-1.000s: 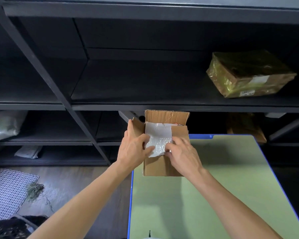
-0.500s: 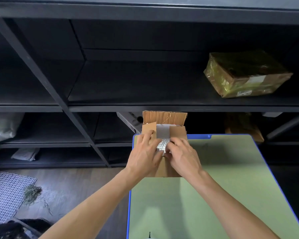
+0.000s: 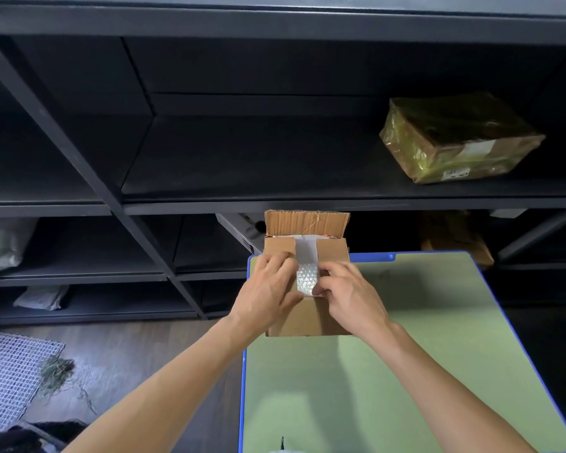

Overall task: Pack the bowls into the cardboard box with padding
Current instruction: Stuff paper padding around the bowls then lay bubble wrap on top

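Observation:
A small cardboard box [image 3: 303, 322] stands at the far left corner of the green table [image 3: 389, 371]. Its rear flap stands upright; the two side flaps are folded down over the top. Bubble wrap padding [image 3: 306, 276] shows in the gap between them. My left hand [image 3: 268, 294] presses the left flap down with straight fingers. My right hand [image 3: 347, 294] rests on the right flap, its fingertips at the edge of the bubble wrap. The bowls are hidden from view.
Dark shelving [image 3: 209, 204] rises right behind the table. A parcel wrapped in yellowish film [image 3: 455, 138] lies on the shelf at upper right. Another wrapped parcel [image 3: 455, 237] sits lower right. A white mesh mat [image 3: 10, 371] lies on the floor, left.
The left side flap has been folded down from standing to flat. Both hands have closed the side flaps inward, so less bubble wrap shows.

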{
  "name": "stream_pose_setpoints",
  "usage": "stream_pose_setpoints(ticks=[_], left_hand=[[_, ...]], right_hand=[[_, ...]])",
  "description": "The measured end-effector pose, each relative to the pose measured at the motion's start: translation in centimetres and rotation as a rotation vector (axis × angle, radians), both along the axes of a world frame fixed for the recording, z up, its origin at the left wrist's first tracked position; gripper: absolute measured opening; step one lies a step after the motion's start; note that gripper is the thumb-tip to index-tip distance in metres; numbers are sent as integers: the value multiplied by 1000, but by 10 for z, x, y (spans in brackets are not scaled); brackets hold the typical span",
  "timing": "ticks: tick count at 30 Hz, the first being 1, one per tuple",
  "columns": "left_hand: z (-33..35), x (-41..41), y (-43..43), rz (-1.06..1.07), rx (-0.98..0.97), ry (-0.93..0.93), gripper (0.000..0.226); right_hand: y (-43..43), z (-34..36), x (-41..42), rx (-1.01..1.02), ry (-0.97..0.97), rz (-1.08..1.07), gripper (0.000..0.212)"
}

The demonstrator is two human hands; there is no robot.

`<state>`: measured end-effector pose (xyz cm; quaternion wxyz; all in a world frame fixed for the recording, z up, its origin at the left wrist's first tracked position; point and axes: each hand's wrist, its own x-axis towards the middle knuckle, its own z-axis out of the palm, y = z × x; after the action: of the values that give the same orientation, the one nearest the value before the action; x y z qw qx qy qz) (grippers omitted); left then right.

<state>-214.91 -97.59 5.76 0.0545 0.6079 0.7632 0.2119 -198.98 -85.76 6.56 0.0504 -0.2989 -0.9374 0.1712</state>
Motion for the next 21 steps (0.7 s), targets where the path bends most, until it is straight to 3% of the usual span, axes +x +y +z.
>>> stream_pose_setpoints(ticks=[4, 10, 16, 21], left_hand=[[-1, -12, -3, -123, -41, 109, 34], [-2, -15, -4, -166, -14, 91, 9], [-1, -4, -1, -116, -75, 54, 19], [3, -7, -15, -252, -8, 142, 19]], right_hand=[[4, 0, 6, -53, 62, 1, 21], [8, 3, 8, -32, 68, 12, 16], [8, 4, 10, 70, 15, 77, 20], [5, 3, 32, 159, -29, 184, 32]])
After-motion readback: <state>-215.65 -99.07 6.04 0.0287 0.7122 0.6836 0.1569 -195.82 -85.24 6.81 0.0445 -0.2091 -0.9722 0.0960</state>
